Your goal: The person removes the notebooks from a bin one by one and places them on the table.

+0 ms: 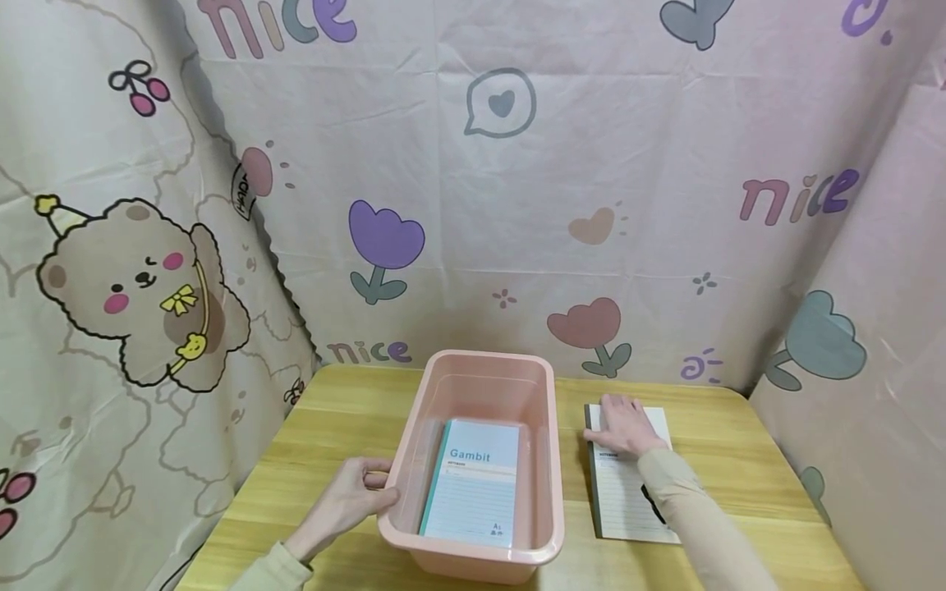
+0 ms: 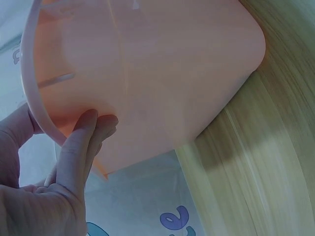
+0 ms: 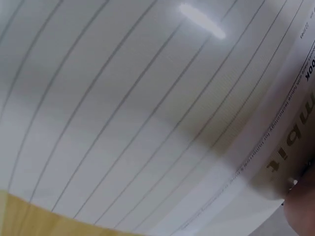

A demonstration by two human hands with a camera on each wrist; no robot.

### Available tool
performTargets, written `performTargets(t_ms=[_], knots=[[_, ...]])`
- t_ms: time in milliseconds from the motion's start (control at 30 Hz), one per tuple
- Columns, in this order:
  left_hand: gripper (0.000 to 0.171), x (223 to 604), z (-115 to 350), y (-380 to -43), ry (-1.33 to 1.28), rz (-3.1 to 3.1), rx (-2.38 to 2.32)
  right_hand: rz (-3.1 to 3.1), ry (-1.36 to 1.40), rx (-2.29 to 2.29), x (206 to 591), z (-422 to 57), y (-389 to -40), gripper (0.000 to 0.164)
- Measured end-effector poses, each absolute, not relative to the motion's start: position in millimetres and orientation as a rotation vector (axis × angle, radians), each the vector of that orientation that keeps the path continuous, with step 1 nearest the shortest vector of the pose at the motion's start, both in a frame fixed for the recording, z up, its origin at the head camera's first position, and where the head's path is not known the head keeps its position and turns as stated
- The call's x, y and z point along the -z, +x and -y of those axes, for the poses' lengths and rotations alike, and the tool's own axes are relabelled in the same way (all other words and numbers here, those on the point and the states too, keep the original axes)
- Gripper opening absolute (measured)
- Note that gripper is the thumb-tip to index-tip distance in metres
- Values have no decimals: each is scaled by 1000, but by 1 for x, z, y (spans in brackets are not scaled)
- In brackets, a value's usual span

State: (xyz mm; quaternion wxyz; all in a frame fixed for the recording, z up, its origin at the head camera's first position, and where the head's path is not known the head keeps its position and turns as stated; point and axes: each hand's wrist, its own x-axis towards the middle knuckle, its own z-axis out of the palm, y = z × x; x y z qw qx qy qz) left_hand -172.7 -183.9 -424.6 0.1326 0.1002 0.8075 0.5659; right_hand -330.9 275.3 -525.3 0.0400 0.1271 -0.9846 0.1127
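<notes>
This was a small, screened-off table nook, homely in its trimmings, though the views could not settle whether a dwelling or some other building lay around it. A wood-grain table (image 1: 355, 423) with rounded far corners stood enclosed by printed fabric: a back curtain (image 1: 414, 148) behind it, a left curtain (image 1: 89, 164) and a right curtain (image 1: 902, 287) at the sides. Creases crossed the back one. The nursery-like prints included a winking bear (image 1: 144, 287), a purple tulip (image 1: 387, 235) and the word "nice" (image 1: 800, 197). A pink plastic basin (image 1: 484, 394) and the Gambit notebook (image 1: 473, 501) inside it were ordinary household goods.
</notes>
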Motion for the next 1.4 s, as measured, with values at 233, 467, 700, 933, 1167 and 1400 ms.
performTargets(t_ms=[233, 467, 700, 933, 1167, 1400], knots=[[52, 425, 185, -172, 289, -2344, -1645, 3005, 450, -301, 541, -277, -335, 62], [51, 425, 185, -173, 302, -2339, -1650, 2967, 484, -302, 552, -279, -333, 64], [50, 425, 185, -172, 310, -2330, -1652, 2968, 490, -300, 565, -278, -337, 65], [51, 424, 184, -171, 273, -2338, -1641, 3001, 454, -269, 571, -275, -340, 65], [51, 423, 183, -171, 289, -2340, -1650, 3073, 324, -257, 561, -269, -336, 70], [50, 425, 184, -172, 294, -2342, -1652, 3076, 254, -266, 560, -266, -329, 72]])
